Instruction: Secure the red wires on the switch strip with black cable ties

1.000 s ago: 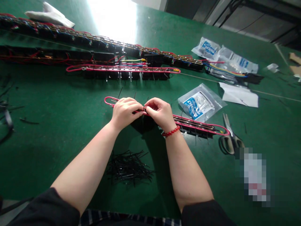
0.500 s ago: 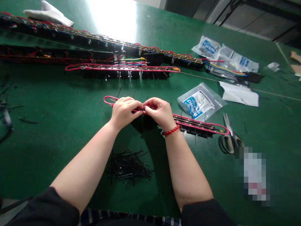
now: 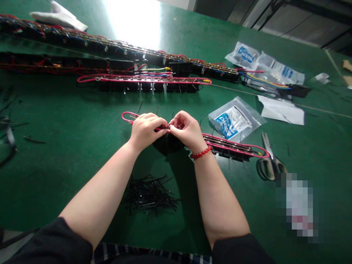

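A black strip (image 3: 228,147) lies on the table, with a red cable looped along it, metal rods on top and thin black cable ties poking out at its sides. My left hand (image 3: 147,130) is closed over the strip's left half, thumb and forefinger pinched at a small dark cable tie. Meeting it there, my right hand (image 3: 187,131) has thumb and forefinger pinched at the same spot, its other fingers curled. The fingertips cover most of the tie. Nearer to me is a loose pile of black cable ties (image 3: 151,193).
Scissors (image 3: 269,157) lie by the strip's right end. Behind it are a clear plastic bag (image 3: 233,119), white paper (image 3: 282,110) and a similar red-cabled strip (image 3: 170,86). Long wired assemblies (image 3: 115,46) and a white glove (image 3: 57,16) are farther back on the green table.
My right fingers have shifted very slightly at the pinch, with the forefinger a little more raised. The view has moved a touch; the strip stays put.
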{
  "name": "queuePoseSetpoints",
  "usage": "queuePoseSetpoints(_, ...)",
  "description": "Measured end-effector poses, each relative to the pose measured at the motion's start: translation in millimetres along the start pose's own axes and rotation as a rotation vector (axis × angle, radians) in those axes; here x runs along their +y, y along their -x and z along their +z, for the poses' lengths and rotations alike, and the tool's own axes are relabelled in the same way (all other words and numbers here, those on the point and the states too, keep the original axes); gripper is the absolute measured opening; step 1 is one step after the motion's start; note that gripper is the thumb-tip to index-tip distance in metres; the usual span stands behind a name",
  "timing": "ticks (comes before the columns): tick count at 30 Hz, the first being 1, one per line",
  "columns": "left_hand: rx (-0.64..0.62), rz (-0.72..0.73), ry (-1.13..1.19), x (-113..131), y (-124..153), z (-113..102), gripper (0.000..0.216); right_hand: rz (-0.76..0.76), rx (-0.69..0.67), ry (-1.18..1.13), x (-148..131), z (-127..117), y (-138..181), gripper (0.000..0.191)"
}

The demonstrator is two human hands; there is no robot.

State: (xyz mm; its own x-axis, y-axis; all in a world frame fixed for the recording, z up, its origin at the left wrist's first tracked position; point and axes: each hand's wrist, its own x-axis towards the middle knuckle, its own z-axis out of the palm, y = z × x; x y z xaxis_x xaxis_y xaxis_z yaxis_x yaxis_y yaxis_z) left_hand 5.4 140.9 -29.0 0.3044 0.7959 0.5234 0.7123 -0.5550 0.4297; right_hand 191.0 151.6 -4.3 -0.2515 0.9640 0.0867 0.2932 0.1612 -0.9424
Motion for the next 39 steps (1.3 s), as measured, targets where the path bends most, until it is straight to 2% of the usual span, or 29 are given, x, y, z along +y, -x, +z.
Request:
queuePoseSetpoints(8,0.003,-0.003,0.005,-0.2,-0.2,0.7,0.013,-0.007,0.034,0.069,-4.0,0.5,1.5,0.020)
queuePoseSetpoints(23,-0.044,0.047,-0.019,0.2,-1.2,-1.4,0.014,0.001,0.035,0.012,-0.4,0.2,0.2,0.029)
queuePoseSetpoints(30,-0.056,0.069,-0.031,-0.6,-1.5,-1.3,0.023,-0.007,0.031,-0.007,-3.4,-0.2,0.6,0.030)
queuePoseSetpoints(39,-0.069,0.074,-0.062,-0.1,-2.3,-1.5,0.025,0.000,-0.003,-0.085,-2.0,-1.2,0.8,0.029)
